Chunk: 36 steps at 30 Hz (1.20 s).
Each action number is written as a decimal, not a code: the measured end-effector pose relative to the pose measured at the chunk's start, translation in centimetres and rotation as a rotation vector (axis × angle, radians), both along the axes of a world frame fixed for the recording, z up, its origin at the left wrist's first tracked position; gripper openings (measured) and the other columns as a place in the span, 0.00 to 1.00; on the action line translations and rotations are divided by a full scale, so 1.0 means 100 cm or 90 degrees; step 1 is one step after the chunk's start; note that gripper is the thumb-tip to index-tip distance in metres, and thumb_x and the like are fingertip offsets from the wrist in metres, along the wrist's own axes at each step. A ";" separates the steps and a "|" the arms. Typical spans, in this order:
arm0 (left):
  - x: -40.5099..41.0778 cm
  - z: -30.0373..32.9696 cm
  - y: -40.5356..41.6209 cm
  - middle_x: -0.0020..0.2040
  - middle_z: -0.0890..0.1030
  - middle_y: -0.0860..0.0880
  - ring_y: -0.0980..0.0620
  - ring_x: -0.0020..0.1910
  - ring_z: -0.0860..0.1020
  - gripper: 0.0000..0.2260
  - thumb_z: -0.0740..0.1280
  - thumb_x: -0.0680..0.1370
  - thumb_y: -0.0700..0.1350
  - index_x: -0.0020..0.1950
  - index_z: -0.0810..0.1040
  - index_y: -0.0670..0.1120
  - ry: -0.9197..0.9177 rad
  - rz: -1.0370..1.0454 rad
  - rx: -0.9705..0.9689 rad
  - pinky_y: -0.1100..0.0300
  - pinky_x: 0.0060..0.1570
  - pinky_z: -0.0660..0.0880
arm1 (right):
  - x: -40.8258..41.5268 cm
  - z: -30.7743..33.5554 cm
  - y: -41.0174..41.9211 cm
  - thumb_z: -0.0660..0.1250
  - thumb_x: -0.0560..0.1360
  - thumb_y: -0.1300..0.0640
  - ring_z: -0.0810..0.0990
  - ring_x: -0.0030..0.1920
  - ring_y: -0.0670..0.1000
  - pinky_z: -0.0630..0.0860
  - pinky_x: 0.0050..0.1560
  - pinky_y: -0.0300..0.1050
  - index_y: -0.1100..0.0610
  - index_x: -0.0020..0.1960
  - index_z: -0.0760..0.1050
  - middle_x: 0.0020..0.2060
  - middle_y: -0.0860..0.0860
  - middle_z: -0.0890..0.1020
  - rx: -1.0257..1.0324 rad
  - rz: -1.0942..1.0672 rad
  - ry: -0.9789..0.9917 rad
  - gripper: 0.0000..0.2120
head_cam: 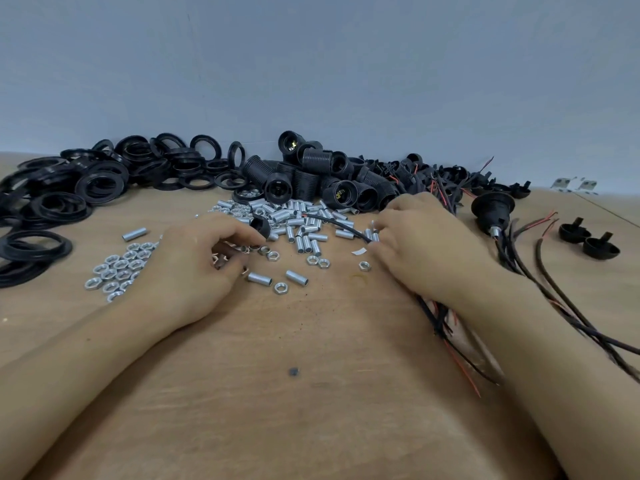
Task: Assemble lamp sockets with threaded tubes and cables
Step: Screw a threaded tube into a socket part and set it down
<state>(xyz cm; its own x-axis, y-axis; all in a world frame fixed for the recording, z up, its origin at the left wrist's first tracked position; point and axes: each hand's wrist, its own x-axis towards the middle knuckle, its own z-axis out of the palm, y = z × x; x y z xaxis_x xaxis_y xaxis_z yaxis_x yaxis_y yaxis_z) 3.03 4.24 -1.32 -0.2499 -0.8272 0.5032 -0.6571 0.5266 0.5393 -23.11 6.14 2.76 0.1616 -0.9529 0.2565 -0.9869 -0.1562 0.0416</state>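
1. Two bare hands are down on the wooden table (311, 393), seen from the head camera, both working at the near edge of the scattered metal parts.
2. Left hand (194, 268) lies palm down with fingers curled; a small black socket cap (260, 226) sits pinched at its fingertips, and the lower fingers rest among loose nuts (119, 268).
3. Right hand (420, 244) is curled too, fingertips closed on a short threaded tube (374, 233) at the end of a black cable (332, 223) that runs left toward the socket cap; a bundle of black and red wires (446, 327) passes under the same wrist, and I cannot tell whether the hand grips that bundle.
4. Between the hands lies the pile of silver tubes (294, 220), with a few tubes and nuts strayed nearer the person.
5. Behind that, against the grey wall (311, 64), black threaded sockets (322, 178) are heaped up.
6. Far left, a big spread of black rings (86, 188).
7. Right side: one socket with cable (491, 206) fitted stands mouth down, wires trailing toward the person, and two loose black caps (588, 240) sit just beyond.
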 end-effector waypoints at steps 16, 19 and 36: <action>0.003 0.001 -0.001 0.45 0.83 0.55 0.56 0.45 0.78 0.06 0.72 0.76 0.40 0.50 0.86 0.49 -0.113 0.009 -0.001 0.74 0.46 0.67 | 0.040 -0.019 0.004 0.62 0.79 0.59 0.73 0.55 0.50 0.73 0.53 0.49 0.50 0.55 0.79 0.53 0.46 0.76 0.099 0.198 -0.108 0.10; 0.005 0.003 0.000 0.46 0.81 0.57 0.59 0.46 0.76 0.05 0.73 0.76 0.42 0.50 0.86 0.50 -0.120 -0.010 0.025 0.75 0.48 0.67 | 0.038 -0.019 0.002 0.62 0.78 0.62 0.74 0.55 0.52 0.74 0.54 0.51 0.50 0.54 0.78 0.52 0.46 0.77 0.091 0.173 -0.089 0.11; 0.002 0.006 0.007 0.47 0.81 0.53 0.51 0.48 0.77 0.07 0.72 0.75 0.39 0.50 0.85 0.49 -0.090 -0.039 -0.036 0.58 0.52 0.71 | 0.041 -0.018 0.008 0.61 0.80 0.50 0.74 0.55 0.50 0.71 0.56 0.47 0.53 0.60 0.77 0.53 0.49 0.77 0.015 0.176 -0.123 0.13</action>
<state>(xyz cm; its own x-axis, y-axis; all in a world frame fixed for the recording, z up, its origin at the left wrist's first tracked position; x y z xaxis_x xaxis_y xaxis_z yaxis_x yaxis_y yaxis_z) 3.27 4.93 -0.77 -0.3701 -0.7793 0.5056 -0.6901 0.5950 0.4120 -19.02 6.91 1.00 0.3653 -0.8859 0.2860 -0.8962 -0.4178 -0.1494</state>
